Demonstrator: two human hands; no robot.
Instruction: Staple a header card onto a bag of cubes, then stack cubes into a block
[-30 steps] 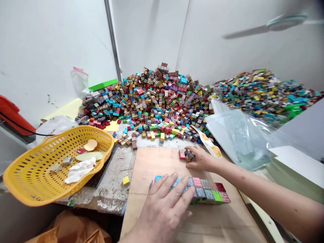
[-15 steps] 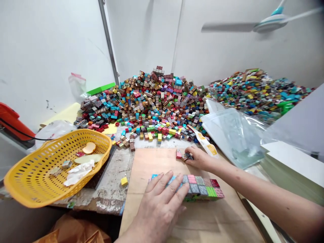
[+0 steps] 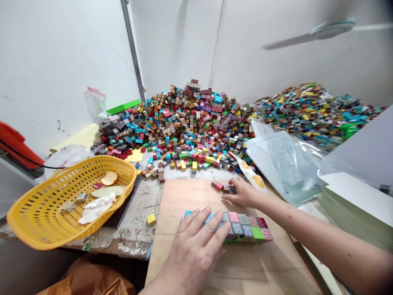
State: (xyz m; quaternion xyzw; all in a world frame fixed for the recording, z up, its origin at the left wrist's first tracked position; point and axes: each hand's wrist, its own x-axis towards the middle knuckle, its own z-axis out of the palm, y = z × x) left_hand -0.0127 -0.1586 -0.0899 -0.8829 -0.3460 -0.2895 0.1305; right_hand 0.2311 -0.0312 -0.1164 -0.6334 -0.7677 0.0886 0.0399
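A block of small patterned cubes (image 3: 245, 229), in blue, grey, pink, green and red, lies on the wooden board (image 3: 175, 196). My left hand (image 3: 198, 241) rests on its left part with the fingers spread. Farther back on the board, my right hand (image 3: 241, 192) has its thumb and fingertips around a small dark patterned piece (image 3: 229, 189). Just left of that piece lies a red and pink piece (image 3: 217, 185).
A yellow basket (image 3: 39, 217) with scraps stands at the left, near a loose yellow cube (image 3: 151, 219). A large heap of cubes (image 3: 184, 119) rises behind the board. Clear plastic bags (image 3: 282, 164) and white sheets (image 3: 362, 196) are at the right.
The red and pink piece has turned and now lies on its side beside the dark one. My right hand has shifted slightly. My left hand stays on the block.
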